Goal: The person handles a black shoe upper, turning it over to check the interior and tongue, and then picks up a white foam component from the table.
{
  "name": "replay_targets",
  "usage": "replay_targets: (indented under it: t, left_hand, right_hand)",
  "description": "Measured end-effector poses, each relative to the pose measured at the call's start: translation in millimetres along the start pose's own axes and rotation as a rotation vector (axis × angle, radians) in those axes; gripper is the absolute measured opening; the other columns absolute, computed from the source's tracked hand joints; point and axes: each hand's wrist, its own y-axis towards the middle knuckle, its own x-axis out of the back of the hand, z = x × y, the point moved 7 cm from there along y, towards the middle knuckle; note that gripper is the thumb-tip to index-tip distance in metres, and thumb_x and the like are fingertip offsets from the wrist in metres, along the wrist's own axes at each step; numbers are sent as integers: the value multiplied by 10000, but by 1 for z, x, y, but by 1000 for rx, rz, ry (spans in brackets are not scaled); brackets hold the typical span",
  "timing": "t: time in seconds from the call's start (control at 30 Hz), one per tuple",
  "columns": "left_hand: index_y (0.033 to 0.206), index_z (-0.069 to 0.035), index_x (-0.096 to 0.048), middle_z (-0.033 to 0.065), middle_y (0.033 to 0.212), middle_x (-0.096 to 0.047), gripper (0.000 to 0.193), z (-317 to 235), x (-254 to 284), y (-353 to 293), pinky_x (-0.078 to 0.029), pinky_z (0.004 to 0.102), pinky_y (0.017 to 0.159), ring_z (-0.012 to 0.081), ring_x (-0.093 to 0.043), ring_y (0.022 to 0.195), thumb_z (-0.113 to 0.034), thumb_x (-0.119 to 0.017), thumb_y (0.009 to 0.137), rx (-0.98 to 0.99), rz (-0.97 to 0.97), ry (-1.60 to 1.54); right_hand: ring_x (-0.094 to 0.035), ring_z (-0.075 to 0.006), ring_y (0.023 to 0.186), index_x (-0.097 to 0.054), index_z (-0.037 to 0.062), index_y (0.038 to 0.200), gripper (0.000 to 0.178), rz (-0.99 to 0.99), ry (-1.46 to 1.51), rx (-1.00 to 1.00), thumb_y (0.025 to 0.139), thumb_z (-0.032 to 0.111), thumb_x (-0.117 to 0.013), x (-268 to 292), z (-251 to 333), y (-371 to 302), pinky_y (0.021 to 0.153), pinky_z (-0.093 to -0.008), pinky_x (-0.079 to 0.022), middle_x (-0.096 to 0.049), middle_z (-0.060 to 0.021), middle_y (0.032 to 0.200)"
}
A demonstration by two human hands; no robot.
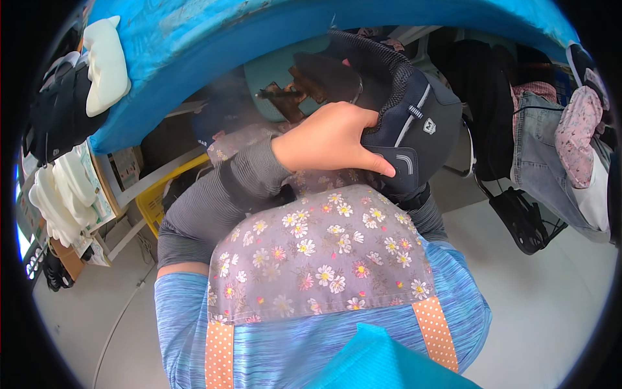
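My left hand is closed on the edge of a dark navy shoe upper, with the thumb on its outer face and the fingers bent over behind it. The upper has a knitted collar, a pale grey stripe and a small light badge. My right arm, in a grey striped sleeve, runs up beneath the upper, which hides my right hand. Beyond my left hand a brown metal machine part stands in front of a teal surface.
A blue-covered work surface curves across the far side, with a cream sole on its left end. White soles hang at the left near a yellow crate. Jeans and other clothes hang at the right, above a black object.
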Motion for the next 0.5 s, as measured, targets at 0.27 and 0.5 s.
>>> replay_targets:
  t: [0.27,0.5]
  left_hand:
    - [993,53,-628,24,835,-659,393,15,18,-7,-482,241,665,50,-551,764,-191,-824,756,101,-83,-346]
    - [860,48,-642,-14,718,-616,354,16,27,-13,-445,242,598,41,-494,683,-229,-833,751,38,40,-382]
  right_hand:
    - [-586,-262,1115,-522,-41,1268,351,30,942,-203,969,135,-467,23,3,12,939,-357,-475,-588,-155,1235]
    - [-548,-242,1169,-434,-46,1339,403,-189,814,-335,986,146,-406,44,4,3,1011,-367,-436,-560,-152,1281]
